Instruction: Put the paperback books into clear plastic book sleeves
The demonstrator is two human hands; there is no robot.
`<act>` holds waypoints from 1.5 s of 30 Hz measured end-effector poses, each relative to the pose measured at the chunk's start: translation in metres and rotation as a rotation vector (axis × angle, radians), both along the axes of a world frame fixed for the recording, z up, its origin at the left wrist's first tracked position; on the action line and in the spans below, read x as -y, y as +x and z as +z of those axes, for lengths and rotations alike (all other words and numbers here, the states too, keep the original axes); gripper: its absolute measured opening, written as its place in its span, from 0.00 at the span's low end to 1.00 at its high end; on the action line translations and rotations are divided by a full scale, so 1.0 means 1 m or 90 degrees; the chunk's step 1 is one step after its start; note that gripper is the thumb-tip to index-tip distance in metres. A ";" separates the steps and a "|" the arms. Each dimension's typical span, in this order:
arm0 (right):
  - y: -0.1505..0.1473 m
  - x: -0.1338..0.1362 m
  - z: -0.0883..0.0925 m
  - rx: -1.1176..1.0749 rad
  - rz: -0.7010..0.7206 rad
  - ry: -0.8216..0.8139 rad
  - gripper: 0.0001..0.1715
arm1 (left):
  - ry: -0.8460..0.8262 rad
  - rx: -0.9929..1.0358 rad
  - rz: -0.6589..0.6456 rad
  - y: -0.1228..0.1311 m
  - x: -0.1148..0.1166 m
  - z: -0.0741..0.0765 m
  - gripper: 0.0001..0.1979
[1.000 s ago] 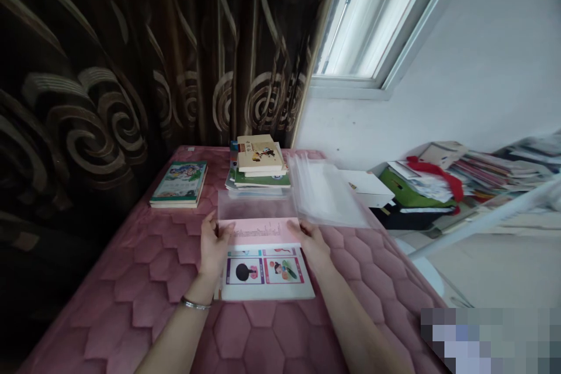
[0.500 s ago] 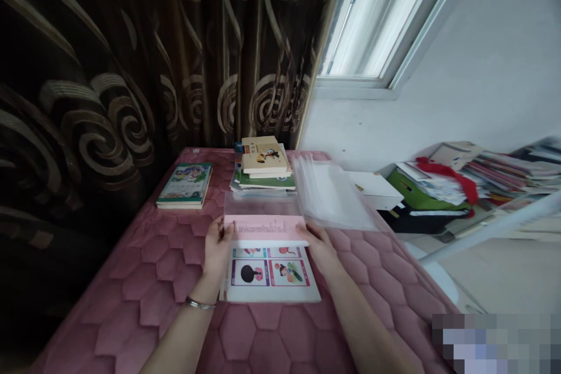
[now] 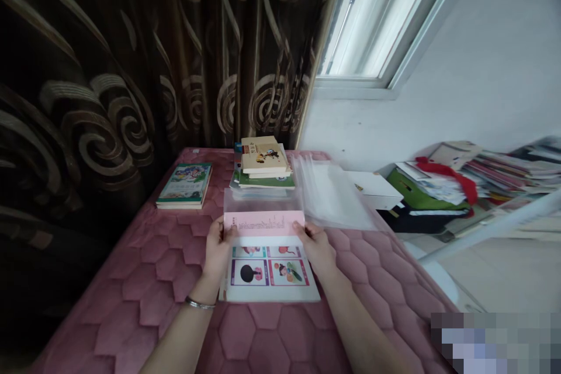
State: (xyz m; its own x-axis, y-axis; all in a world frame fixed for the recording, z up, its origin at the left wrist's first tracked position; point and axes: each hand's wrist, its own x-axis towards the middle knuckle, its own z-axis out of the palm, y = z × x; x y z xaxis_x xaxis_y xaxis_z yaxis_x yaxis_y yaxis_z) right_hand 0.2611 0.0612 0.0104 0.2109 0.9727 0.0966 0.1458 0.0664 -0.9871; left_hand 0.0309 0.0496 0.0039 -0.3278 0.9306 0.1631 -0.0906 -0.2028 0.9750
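Note:
A book with four-colour framed pictures on its white page (image 3: 274, 289) lies flat before me. Over its far part stands a raised pink printed leaf (image 3: 263, 224), which seems to be the book's cover. Behind that leaf extends a clear plastic book cover (image 3: 263, 203); whether the leaf is inside it, I cannot tell. My left hand (image 3: 218, 245) is closed on the leaf's left edge, thumb in front. At the right edge my right hand (image 3: 318, 245) pinches the same leaf. Part of the fingers behind is hidden.
A pile of books (image 3: 265, 158) stands at the back of the pink quilted surface (image 3: 175, 280). Clear plastic covers (image 3: 333, 193) lie right of it. Green-edged books (image 3: 184, 186) lie left. Beyond the right edge are a white box (image 3: 374, 189) and stacked papers (image 3: 517, 169).
The pink leaf has tilted back and up slightly, showing more printed text and more of the white page below. Both hands still hold its sides.

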 end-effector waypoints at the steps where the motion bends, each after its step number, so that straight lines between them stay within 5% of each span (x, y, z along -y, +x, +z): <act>1: 0.000 0.000 0.001 -0.005 0.008 -0.001 0.24 | 0.005 -0.005 0.000 0.000 -0.001 0.000 0.18; 7: 0.000 0.008 0.011 -0.063 0.040 -0.015 0.13 | -0.008 0.000 -0.002 0.000 -0.003 -0.001 0.16; 18: 0.001 0.001 -0.008 -0.104 0.076 -0.012 0.16 | -0.048 0.070 0.001 0.005 0.005 0.012 0.16; 30: -0.002 0.001 0.002 0.011 0.027 0.005 0.23 | -0.058 0.033 0.006 0.001 0.003 0.003 0.12; 45: -0.001 0.005 0.002 -0.099 0.044 -0.015 0.16 | -0.056 -0.054 0.026 -0.002 0.000 -0.003 0.16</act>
